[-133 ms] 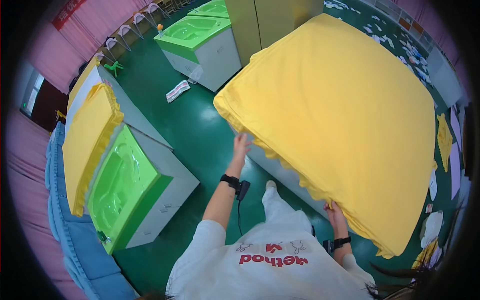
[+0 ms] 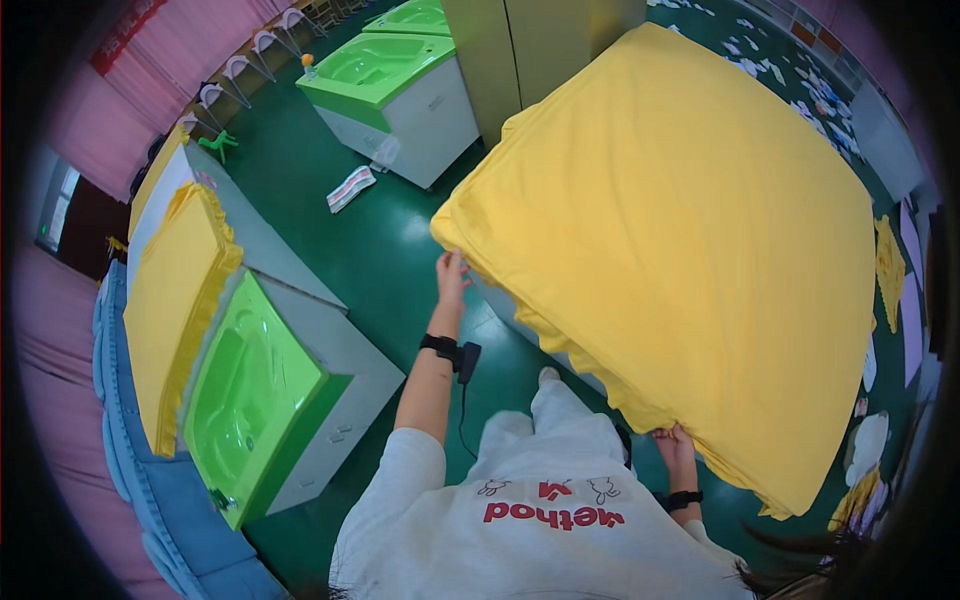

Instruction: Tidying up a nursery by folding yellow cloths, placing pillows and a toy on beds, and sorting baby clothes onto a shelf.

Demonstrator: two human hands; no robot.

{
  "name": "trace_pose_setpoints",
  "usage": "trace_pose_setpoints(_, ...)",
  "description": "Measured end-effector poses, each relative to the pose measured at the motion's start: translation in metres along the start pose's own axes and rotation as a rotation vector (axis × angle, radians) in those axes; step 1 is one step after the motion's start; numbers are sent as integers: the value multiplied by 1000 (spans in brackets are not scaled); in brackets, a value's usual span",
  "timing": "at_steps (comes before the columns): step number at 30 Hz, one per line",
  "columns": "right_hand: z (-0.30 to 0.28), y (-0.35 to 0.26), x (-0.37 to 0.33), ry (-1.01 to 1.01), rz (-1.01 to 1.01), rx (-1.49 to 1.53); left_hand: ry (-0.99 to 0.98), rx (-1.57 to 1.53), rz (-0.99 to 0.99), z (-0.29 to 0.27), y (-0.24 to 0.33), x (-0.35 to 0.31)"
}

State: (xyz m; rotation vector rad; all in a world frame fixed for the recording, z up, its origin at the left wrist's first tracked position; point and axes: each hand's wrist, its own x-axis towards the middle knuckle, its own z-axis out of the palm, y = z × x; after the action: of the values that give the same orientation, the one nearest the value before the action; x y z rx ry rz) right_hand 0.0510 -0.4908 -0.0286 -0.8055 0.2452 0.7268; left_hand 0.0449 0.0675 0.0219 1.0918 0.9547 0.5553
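Note:
A yellow fitted sheet (image 2: 680, 220) with a gathered, ruffled hem lies over the top of a large grey-sided, box-like unit (image 2: 580, 372) in front of me. At the sheet's left corner, my left hand (image 2: 452, 279) has its fingertips against the hem, the fingers somewhat apart. My right hand (image 2: 677, 446) pinches the hem farther along the near edge, toward the right. Part of its fingers is hidden under the cloth. Both wrists carry black straps with small devices, and a cable hangs from the left one.
On the left stands a grey cabinet with a green basin (image 2: 250, 380), a yellow cover (image 2: 180, 310) beside it. Farther off are another green basin (image 2: 380, 62) and a tan cabinet (image 2: 540, 50). A folded striped cloth (image 2: 351, 189) lies on the floor. Scattered items (image 2: 825, 105) lie at far right.
My left hand has moved left along the near side, up to the sheet's corner. My right hand stays at the hem. The whole view has shifted slightly.

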Motion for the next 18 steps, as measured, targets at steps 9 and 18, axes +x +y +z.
trace_pose_setpoints(9, 85, 69, 23, 237, -181, 42, -307, 235, -109, -57, 60, 100)
trace_pose_setpoints(18, 311, 162, 140, -92, -147, -211, -791, 152, 25, -122, 75, 161)
